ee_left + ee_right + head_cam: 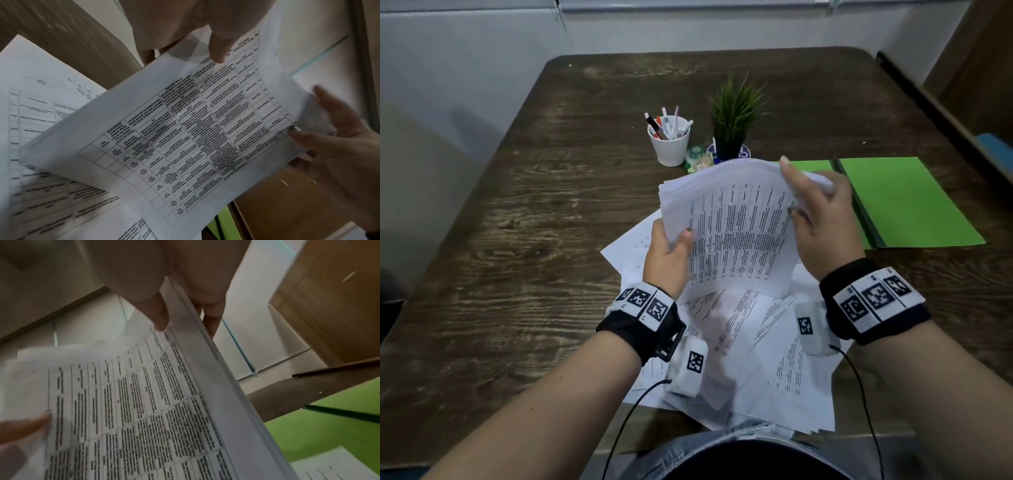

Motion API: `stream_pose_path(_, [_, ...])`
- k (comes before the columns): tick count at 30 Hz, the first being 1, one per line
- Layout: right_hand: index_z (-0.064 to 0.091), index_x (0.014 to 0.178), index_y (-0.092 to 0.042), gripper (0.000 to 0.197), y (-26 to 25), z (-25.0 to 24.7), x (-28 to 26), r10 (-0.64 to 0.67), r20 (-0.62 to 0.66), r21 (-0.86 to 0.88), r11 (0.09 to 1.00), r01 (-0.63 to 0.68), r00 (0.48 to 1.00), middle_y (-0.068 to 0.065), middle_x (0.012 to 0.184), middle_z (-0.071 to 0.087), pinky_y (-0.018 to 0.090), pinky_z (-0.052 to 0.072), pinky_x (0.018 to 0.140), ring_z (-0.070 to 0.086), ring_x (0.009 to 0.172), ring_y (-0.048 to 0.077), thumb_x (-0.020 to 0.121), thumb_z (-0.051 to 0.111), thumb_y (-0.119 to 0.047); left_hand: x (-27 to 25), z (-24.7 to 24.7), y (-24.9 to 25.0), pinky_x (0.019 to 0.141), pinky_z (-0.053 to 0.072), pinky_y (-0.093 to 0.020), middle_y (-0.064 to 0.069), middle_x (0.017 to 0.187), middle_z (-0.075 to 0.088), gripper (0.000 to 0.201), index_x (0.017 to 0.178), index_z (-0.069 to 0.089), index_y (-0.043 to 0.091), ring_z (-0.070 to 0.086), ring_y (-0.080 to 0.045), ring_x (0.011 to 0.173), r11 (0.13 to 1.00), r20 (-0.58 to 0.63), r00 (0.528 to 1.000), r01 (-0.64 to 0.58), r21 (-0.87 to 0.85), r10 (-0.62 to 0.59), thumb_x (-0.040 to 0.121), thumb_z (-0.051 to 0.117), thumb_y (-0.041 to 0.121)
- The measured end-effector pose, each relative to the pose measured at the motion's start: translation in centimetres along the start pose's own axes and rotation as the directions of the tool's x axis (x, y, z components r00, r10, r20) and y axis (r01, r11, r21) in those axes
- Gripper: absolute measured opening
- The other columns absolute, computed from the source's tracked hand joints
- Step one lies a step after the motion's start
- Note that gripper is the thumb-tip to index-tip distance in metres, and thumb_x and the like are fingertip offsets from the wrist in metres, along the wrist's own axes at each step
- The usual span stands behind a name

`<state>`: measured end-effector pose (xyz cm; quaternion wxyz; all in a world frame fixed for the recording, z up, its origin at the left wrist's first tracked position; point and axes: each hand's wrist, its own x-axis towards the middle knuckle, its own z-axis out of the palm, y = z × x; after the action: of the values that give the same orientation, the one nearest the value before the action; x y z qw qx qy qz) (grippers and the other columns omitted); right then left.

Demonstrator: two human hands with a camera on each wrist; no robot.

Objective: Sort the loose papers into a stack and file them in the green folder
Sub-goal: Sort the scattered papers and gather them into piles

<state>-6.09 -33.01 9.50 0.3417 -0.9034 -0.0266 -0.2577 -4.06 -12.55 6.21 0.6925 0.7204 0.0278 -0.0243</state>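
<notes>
A printed sheaf of papers (185, 138) curves between the left hand (185, 24), thumb on its top edge, and the right hand (339, 146) pinching the opposite edge.

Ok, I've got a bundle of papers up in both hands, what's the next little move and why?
Probably set the bundle down on the table and square its edges. Both the left hand and the right hand grip it, its sheets look fanned, and loose sheets still lie below, beside the open green folder.

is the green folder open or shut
Open: the green folder lies spread flat on the table, two panels either side of a dark spine.
</notes>
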Motion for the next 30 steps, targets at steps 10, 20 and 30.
stream_pose_path(10, [0.048,0.133,-0.029,0.057,-0.7,-0.6,0.9,0.029,-0.064,0.014,1.000,-0.028,0.998,0.000,0.106,0.037,-0.007,0.029,0.072,0.037,0.085,-0.005,0.088,0.046,0.005,0.3,0.0,0.1,0.066,0.043,-0.004,0.019,0.093,0.056,0.019,0.109,0.036,0.028,0.055,0.015,0.078,0.991,-0.063,0.990,-0.124,0.059,0.128,0.099,0.041,0.012])
stream_pose_path(20, [0.048,0.133,-0.030,0.061,-0.6,0.1,0.1,0.095,0.033,0.073,0.993,-0.098,0.995,0.014,0.111,0.053,0.021,0.040,0.081,0.049,0.093,0.014,0.086,0.044,0.008,0.5,-0.5,-0.8,0.064,0.042,-0.004,0.024,0.093,0.055,0.034,0.095,0.040,0.043,0.054,0.020,0.077,0.998,-0.042,0.998,-0.047,0.041,0.048,0.099,0.041,0.010])
stream_pose_path(30, [0.041,0.135,-0.041,0.066,-0.4,0.6,-0.3,0.208,0.133,0.082,0.972,-0.220,0.969,-0.007,0.131,0.046,0.020,0.036,0.096,0.041,0.115,0.003,0.088,0.045,0.005,0.9,-0.6,-3.4,0.087,0.040,-0.026,0.009,0.109,0.059,0.033,0.129,0.043,0.025,0.056,-0.012,0.102,0.986,-0.005,0.996,0.084,0.142,-0.085,0.098,0.044,0.013])
